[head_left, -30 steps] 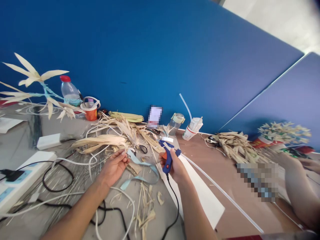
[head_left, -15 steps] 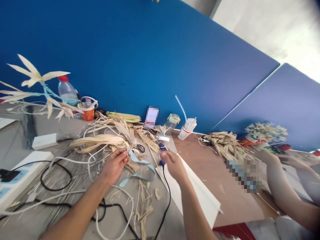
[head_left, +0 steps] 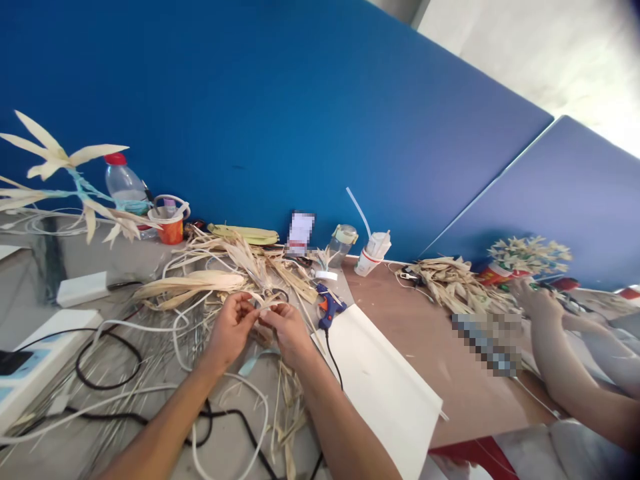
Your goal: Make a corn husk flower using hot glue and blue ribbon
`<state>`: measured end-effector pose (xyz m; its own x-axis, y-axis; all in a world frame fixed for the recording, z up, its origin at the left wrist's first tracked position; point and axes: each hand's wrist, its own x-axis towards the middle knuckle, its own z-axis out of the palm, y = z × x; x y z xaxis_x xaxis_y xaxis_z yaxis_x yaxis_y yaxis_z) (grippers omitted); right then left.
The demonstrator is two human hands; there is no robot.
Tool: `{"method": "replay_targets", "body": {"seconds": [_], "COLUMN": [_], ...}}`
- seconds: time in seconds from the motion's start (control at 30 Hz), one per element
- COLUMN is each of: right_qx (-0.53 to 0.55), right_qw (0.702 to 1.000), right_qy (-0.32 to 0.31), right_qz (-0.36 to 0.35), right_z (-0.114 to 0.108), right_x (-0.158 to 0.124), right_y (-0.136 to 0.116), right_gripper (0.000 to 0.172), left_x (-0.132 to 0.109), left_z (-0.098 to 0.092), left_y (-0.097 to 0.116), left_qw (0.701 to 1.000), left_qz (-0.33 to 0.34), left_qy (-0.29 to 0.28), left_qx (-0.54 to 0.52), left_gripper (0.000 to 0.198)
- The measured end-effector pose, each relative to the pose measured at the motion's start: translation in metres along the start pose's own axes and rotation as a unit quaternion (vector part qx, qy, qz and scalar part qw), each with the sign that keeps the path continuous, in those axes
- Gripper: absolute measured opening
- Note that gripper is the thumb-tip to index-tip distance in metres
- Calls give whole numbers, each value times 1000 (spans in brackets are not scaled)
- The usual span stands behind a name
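Note:
My left hand [head_left: 231,328] is closed, pinching a small pale strip that looks like corn husk [head_left: 269,304]. My right hand [head_left: 291,331] pinches the same piece from the other side, and the fingertips of both hands nearly meet. Just right of them, a blue glue gun [head_left: 327,308] with an orange trigger lies at the upper corner of a white sheet [head_left: 387,393]. Beneath my hands runs a light blue ribbon [head_left: 256,361], largely covered. Behind them a heap of dried corn husks [head_left: 245,257] spreads over the table; dark scissor handles [head_left: 280,295] show partly.
Left stand a power strip [head_left: 45,367], tangled cables and thin wires. A husk flower stem [head_left: 75,177] juts in at upper left. Along the blue partition are a red cup [head_left: 171,230], a phone [head_left: 301,233], a jar [head_left: 343,245] and a paper cup [head_left: 371,260]. Another person's arms [head_left: 565,353] work at right.
My right hand has let go of the glue gun and moved left to the husk piece at my left hand. The glue gun now lies by the white sheet.

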<state>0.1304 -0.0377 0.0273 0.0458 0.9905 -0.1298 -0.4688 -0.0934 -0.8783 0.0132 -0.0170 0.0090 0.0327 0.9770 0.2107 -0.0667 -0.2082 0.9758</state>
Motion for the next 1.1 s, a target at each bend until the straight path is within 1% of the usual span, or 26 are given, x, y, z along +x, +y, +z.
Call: {"method": "replay_targets", "body": {"seconds": [0.1, 0.2, 0.3, 0.4, 0.5, 0.6, 0.67, 0.73, 0.83, 0.9, 0.93, 0.97, 1.0, 1.07, 1.1], "right_qx": [30, 26, 12, 12, 8, -10, -22, -21, 11, 26, 28, 31, 34, 37, 36], "right_qw": [999, 998, 996, 994, 995, 997, 996, 995, 995, 998, 999, 999, 999, 999, 999], "right_qy": [26, 57, 89, 109, 94, 73, 81, 97, 95, 63, 40, 16, -5, -31, -34], "right_qz": [20, 16, 13, 19, 25, 34, 29, 19, 11, 11, 14, 17, 20, 18, 16], "right_z": [5, 10, 10, 7, 4, 2, 1, 1, -1, -5, -7, -10, -12, -16, -18], "right_x": [-2, -2, -3, -3, -4, -4, -3, -2, -1, -2, -3, -3, -3, -3, -2], "right_y": [5, 8, 9, 7, 5, 6, 7, 8, 4, -2, -5, -8, -11, -14, -15], "right_gripper": [18, 20, 24, 24, 24, 23, 22, 23, 25, 24, 24, 24, 24, 26, 25], "left_x": [-2, -4, -6, -9, -9, -10, -10, -12, -16, -16, -15, -14, -12, -9, -8], "left_z": [-1, -1, 0, 1, 2, 1, 2, 3, 6, 6, 6, 5, 4, 2, 1], "left_y": [-2, -5, -8, -9, -9, -8, -7, -6, -1, 2, 4, 5, 5, 6, 7], "left_qw": [993, 975, 959, 949, 943, 940, 940, 946, 970, 989, 996, 999, 1000, 997, 996], "left_qz": [56, 114, 155, 178, 196, 196, 194, 191, 162, 112, 79, 40, 1, -54, -70], "left_qy": [10, 25, 8, -14, -22, -19, -23, -34, -45, -33, -19, -1, 3, -3, -10], "left_qx": [100, 188, 237, 261, 269, 279, 280, 259, 173, 86, 40, 3, -23, -57, -62], "left_gripper": [37, 42, 43, 42, 42, 41, 41, 43, 50, 52, 49, 42, 35, 32, 32]}}
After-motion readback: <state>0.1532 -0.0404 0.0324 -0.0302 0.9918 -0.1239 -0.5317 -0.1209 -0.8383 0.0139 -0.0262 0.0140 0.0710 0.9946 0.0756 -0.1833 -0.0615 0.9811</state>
